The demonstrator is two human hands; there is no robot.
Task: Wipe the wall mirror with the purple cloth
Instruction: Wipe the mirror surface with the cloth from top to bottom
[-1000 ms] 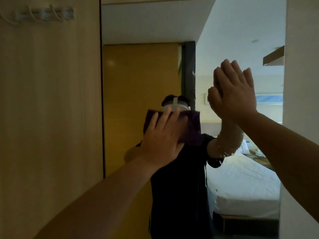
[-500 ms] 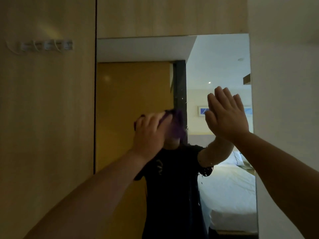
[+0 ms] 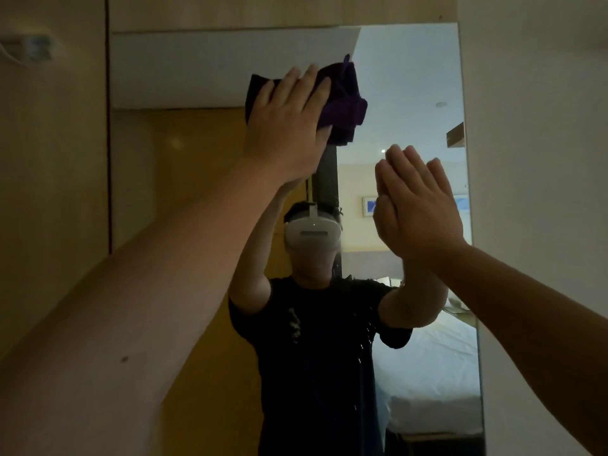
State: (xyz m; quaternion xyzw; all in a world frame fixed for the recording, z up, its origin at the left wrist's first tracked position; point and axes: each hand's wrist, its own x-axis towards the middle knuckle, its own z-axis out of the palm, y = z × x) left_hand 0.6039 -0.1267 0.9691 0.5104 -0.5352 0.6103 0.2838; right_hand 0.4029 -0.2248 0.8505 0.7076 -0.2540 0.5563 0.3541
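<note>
Purple cloth (image 3: 345, 103) sat bunched against the upper part of the wall mirror (image 3: 411, 77), near its top edge, and we pressed it there with our left hand (image 3: 286, 126), fingers spread flat across the fabric and pinning it to the glass rather than curling round it. Folds of the cloth stuck out to the right of our fingertips and a dark corner showed to the left. Our right hand (image 3: 418, 212) was lower and to the right, empty, with the fingers straight and held close together, the palm laid flat toward the glass; we could not tell for certain whether it touched the surface, though its reflection met it closely. Both our forearms reached up from the bottom corners of the view. In the mirror we saw ourselves in a dark T-shirt and white headset (image 3: 312, 233), with a white bed (image 3: 437, 363) behind. The mirror was set between a wooden panel (image 3: 52, 192) on the left and a pale wall (image 3: 539, 159) on the right. A blurred rack of hooks (image 3: 29, 49) hung on the wooden panel at upper left.
</note>
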